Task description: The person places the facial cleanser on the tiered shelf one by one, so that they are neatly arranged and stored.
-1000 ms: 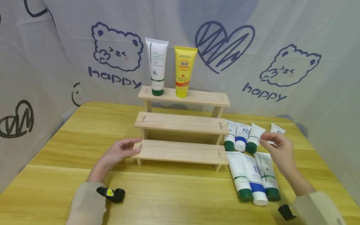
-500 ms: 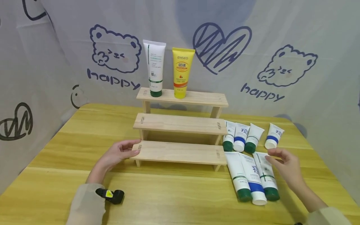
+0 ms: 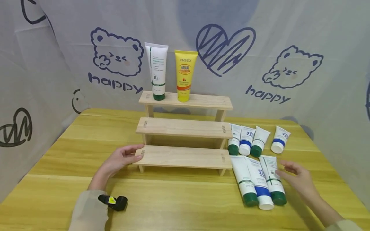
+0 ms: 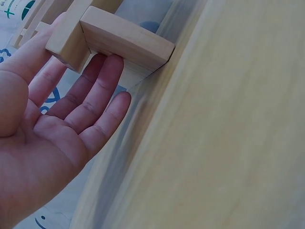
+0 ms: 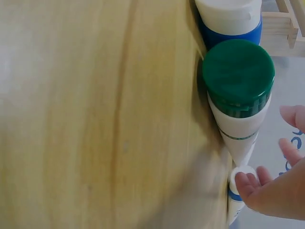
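A three-step wooden display stand (image 3: 185, 157) stands on the table. My left hand (image 3: 122, 158) grips the left end of its lowest step, the thumb on top of the board; in the left wrist view the fingers (image 4: 95, 100) reach beside the step's leg. My right hand (image 3: 299, 179) hovers with loose fingers by the rightmost large white tube with a green cap (image 3: 273, 179), holding nothing. Beside that tube lie a white tube with a blue band (image 3: 259, 183) and another green-capped tube (image 3: 245, 181). In the right wrist view a green cap (image 5: 238, 76) is close to the hand.
On the top step a white green-capped tube (image 3: 157, 72) and a yellow tube (image 3: 185, 75) stand on their caps. Several small tubes (image 3: 246, 141) lie right of the stand, one with a blue band (image 3: 280, 139) apart. A printed cloth (image 3: 173, 19) hangs behind the table.
My right hand has moved down and to the right, from over the small tubes to beside the large ones. The left hand keeps its grip on the stand.
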